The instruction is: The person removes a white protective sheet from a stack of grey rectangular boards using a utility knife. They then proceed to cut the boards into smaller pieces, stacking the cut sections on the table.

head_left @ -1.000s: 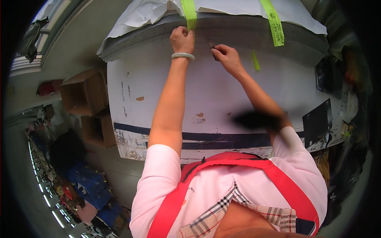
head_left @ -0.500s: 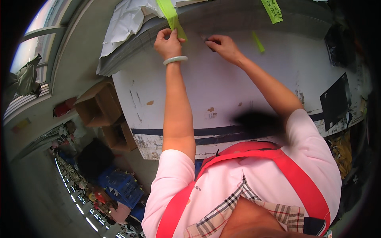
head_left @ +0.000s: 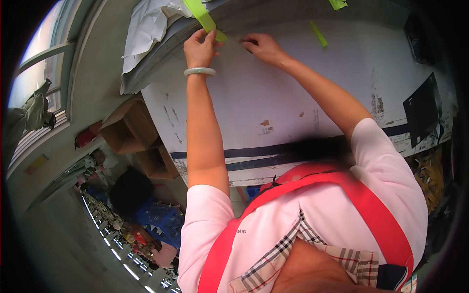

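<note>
At the far left of the table, my left hand [head_left: 199, 51], with a pale bangle [head_left: 200, 72] on its wrist, is closed with thumb and fingers on a bright yellow-green strip [head_left: 201, 14]. The strip runs over dark grey sheet material [head_left: 161, 53], and its loose end shows just beyond my fingertips. To the right of it, my right hand [head_left: 266, 50] is closed in a pinch over the table [head_left: 283, 88]. Something small and dark shows at its fingertips, too blurred to name.
Crumpled white sheeting [head_left: 149, 29] lies at the far left edge. A smaller yellow-green strip [head_left: 318, 34] rests right of my hands. A black flat panel [head_left: 422, 110] is at the right edge. Cardboard boxes [head_left: 129, 127] and a blue crate [head_left: 159, 222] stand left of the table.
The view has shifted a little. My right hand has come slightly left, nearer the left one. My left hand stays on the yellow-green strip.
</note>
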`<state>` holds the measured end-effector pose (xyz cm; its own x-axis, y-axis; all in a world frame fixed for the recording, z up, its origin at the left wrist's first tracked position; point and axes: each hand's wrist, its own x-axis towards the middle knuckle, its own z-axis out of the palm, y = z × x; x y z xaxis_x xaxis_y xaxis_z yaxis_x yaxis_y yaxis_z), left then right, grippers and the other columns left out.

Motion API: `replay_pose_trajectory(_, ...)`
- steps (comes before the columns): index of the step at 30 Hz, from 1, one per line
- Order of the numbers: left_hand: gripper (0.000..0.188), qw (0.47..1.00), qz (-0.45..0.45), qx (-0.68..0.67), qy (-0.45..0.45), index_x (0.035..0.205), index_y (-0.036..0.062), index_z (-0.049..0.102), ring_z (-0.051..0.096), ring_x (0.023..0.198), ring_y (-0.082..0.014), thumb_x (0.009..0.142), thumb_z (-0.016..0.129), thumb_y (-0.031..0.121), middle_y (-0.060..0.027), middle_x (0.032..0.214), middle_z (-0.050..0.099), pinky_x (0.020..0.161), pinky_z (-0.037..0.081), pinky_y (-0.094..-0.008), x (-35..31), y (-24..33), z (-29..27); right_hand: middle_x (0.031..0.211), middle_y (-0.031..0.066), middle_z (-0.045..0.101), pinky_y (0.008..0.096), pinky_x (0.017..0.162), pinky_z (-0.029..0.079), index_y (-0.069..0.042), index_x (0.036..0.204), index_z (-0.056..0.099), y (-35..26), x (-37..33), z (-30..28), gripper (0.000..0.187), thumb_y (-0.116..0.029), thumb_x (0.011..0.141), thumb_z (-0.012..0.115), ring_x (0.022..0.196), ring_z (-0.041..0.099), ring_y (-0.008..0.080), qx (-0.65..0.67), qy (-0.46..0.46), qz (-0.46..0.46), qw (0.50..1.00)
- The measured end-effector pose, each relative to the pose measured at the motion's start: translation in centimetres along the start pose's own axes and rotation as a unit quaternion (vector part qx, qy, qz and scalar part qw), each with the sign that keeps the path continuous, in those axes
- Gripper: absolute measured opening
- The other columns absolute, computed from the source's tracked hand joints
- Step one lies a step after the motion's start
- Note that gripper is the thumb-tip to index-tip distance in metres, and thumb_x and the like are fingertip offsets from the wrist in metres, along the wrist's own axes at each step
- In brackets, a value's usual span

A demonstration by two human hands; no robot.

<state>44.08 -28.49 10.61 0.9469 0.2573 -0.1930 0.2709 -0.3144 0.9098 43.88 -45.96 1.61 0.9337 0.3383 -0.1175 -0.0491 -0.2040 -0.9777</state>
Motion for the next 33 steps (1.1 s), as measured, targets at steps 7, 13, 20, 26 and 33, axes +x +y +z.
replay_pose_trajectory(7, 0.029, 0.996, 0.004, -0.072, -0.051, 0.100, -0.0001, 0.049, 0.054, 0.048, -0.0109, 0.083, 0.068, 0.015, -0.0088, 0.074, 0.062, 0.039, 0.036, -0.0219, 0.6, -2.1, 0.7, 0.094, 0.0119, 0.066, 0.0331, 0.077, 0.046, -0.004, 0.104, 0.064, 1.0, 0.0, 0.6, 0.034, -0.031, 0.084, 0.057, 0.086, 0.061, 0.0237, -0.006, 0.046, -0.004, 0.999)
replay_pose_trajectory(13, 0.014, 0.998, 0.049, -0.027, -0.011, 0.091, 0.0011, 0.055, 0.042, 0.042, -0.0062, 0.088, 0.060, 0.014, -0.0031, 0.075, 0.064, 0.040, 0.033, -0.0223, 0.0, -1.9, 1.6, 0.090, 0.0091, 0.065, 0.0319, 0.076, 0.047, -0.005, 0.103, 0.066, 3.6, 0.3, 0.4, 0.031, -0.028, 0.084, 0.060, 0.084, 0.061, 0.0210, 0.042, 0.028, 0.003, 0.999)
replay_pose_trajectory(20, 0.019, 0.999, 0.040, 0.013, -0.035, 0.085, 0.0016, 0.065, 0.044, 0.043, -0.0062, 0.091, 0.056, 0.017, -0.0035, 0.078, 0.067, 0.041, 0.034, -0.0213, 0.4, -1.1, 0.2, 0.089, 0.0118, 0.066, 0.0345, 0.074, 0.046, -0.006, 0.102, 0.066, 1.8, 0.6, 1.5, 0.029, -0.028, 0.086, 0.057, 0.082, 0.062, 0.0249, 0.015, 0.037, 0.017, 0.999)
replay_pose_trajectory(26, 0.022, 0.999, 0.034, -0.026, -0.023, 0.083, -0.0004, 0.065, 0.043, 0.042, -0.0066, 0.093, 0.052, 0.014, -0.0053, 0.076, 0.067, 0.041, 0.034, -0.0213, 0.3, -1.4, 0.5, 0.090, 0.0158, 0.065, 0.0403, 0.074, 0.046, -0.007, 0.097, 0.066, 0.8, 1.9, 2.2, 0.026, -0.028, 0.087, 0.055, 0.084, 0.061, 0.0324, -0.078, 0.017, -0.026, 0.996)
replay_pose_trajectory(33, 0.022, 0.998, 0.017, -0.061, -0.010, 0.083, -0.0021, 0.064, 0.043, 0.041, -0.0071, 0.093, 0.051, 0.013, -0.0079, 0.075, 0.067, 0.039, 0.034, -0.0217, 0.4, -1.5, 0.9, 0.089, 0.0184, 0.064, 0.0382, 0.073, 0.045, -0.004, 0.099, 0.065, 0.5, 3.4, 2.5, 0.027, -0.026, 0.088, 0.052, 0.081, 0.060, 0.0327, -0.132, -0.030, -0.050, 0.990)
